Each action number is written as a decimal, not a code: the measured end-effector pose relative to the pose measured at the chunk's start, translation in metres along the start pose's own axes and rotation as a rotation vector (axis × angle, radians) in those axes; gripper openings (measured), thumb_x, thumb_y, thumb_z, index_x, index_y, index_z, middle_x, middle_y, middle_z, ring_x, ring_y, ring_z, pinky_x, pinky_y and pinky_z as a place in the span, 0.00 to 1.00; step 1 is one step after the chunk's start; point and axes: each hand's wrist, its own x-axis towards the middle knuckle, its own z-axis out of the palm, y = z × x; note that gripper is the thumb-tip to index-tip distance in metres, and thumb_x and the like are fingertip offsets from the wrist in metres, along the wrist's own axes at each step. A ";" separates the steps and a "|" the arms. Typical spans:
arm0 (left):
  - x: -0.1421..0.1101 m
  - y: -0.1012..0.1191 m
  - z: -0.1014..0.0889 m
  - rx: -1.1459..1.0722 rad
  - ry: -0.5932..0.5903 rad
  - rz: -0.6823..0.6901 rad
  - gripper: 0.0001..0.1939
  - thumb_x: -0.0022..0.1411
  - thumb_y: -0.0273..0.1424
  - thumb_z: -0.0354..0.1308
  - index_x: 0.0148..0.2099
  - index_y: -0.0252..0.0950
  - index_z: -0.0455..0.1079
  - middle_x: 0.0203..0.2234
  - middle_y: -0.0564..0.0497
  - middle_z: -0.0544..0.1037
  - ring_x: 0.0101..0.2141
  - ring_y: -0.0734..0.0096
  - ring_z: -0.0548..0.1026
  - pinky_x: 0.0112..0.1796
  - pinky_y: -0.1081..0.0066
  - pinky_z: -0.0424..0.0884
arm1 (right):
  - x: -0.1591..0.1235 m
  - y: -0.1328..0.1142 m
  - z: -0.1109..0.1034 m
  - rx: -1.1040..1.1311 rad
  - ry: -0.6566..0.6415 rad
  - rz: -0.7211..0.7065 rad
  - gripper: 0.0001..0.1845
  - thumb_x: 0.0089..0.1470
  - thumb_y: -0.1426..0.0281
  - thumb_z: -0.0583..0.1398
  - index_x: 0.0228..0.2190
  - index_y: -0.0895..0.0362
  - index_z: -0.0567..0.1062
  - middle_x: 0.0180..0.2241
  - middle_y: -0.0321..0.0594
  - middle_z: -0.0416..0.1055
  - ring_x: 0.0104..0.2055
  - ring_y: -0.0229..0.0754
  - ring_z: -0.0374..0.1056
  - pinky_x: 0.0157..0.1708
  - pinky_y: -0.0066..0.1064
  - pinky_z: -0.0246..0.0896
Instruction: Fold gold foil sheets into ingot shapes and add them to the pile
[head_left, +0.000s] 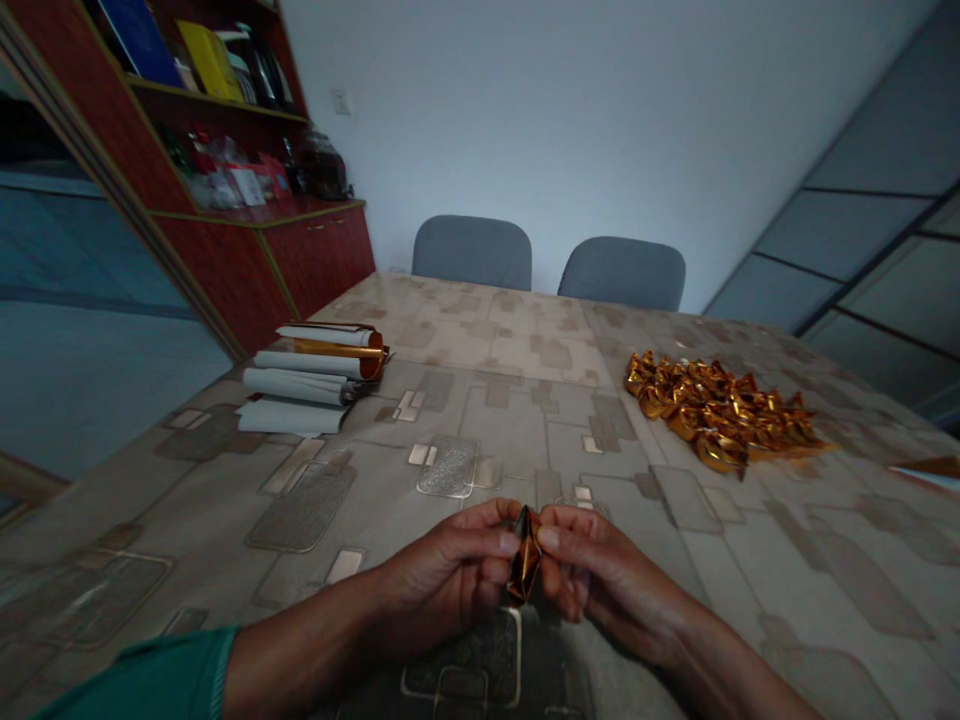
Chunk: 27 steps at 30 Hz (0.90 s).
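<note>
Between my two hands is a small folded piece of shiny gold foil paper (526, 562), held upright just above the table near its front edge. My left hand (454, 560) pinches its left side between thumb and fingers. On the other side, the thumb and fingers of my right hand (589, 560) grip its right edge. The piece looks narrow, with a crease running down its middle. To the right lies a cluster of finished-looking folded gold foil pieces (720, 405), in several rows. Stacks of folded foil paper sheets (311, 385), white on the back, lie at the left.
A patterned cloth covers the table (510, 400). One flat foil sheet (930, 470) lies at the right edge. Two grey chairs (471, 250) stand at the far side, against the wall. A red cabinet (315, 250) with loaded shelves stands at the back left.
</note>
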 end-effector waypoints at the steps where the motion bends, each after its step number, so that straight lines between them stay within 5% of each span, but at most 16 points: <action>1: 0.000 0.000 -0.001 -0.027 0.005 -0.012 0.08 0.60 0.26 0.64 0.42 0.34 0.70 0.32 0.49 0.74 0.32 0.74 0.74 0.34 0.78 0.66 | 0.000 0.000 0.000 0.012 -0.007 0.005 0.16 0.52 0.63 0.71 0.29 0.62 0.74 0.18 0.34 0.74 0.14 0.27 0.63 0.15 0.16 0.55; 10: 0.003 -0.004 -0.004 -0.033 0.050 0.001 0.12 0.58 0.33 0.68 0.39 0.31 0.71 0.24 0.52 0.71 0.27 0.74 0.73 0.32 0.76 0.69 | -0.001 -0.003 0.001 0.105 -0.037 0.030 0.15 0.52 0.64 0.71 0.28 0.63 0.75 0.17 0.34 0.73 0.14 0.28 0.64 0.16 0.16 0.55; 17: 0.001 -0.001 0.004 0.085 0.078 0.092 0.22 0.48 0.35 0.76 0.40 0.35 0.70 0.29 0.53 0.76 0.24 0.78 0.72 0.26 0.79 0.67 | -0.002 -0.004 0.002 0.087 -0.055 0.008 0.14 0.54 0.64 0.70 0.28 0.62 0.75 0.17 0.33 0.71 0.15 0.27 0.61 0.17 0.17 0.54; 27: 0.002 -0.004 0.003 0.079 0.157 0.094 0.15 0.52 0.32 0.73 0.36 0.34 0.71 0.22 0.56 0.74 0.19 0.82 0.68 0.21 0.81 0.63 | 0.001 0.003 0.001 0.044 -0.027 0.010 0.15 0.54 0.62 0.69 0.31 0.62 0.77 0.19 0.34 0.72 0.17 0.28 0.62 0.17 0.18 0.56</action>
